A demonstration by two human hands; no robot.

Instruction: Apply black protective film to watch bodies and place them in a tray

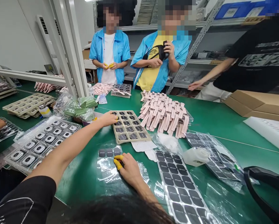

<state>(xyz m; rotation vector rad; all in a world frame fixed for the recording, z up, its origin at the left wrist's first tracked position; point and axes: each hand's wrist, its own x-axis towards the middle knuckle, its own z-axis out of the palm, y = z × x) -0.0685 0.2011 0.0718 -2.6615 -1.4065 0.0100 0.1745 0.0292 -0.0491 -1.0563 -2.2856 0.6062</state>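
Observation:
My left hand reaches to the far left cells of a beige compartment tray, where dark square pieces lie. Its fingers are bent together and yellow covers show on the tips; what they pinch, if anything, is hidden. Nearer me, my right hand is closed over a clear film sheet, thumb and finger in yellow covers. A small dark bit shows between them, too unclear to name. One row of dark square stickers remains along the film's far edge.
A sheet of dark stickers and a white bottle lie to the right. Pink watch straps are heaped beyond the tray. At left sits a clear tray of watch cases. Several people stand around the green table.

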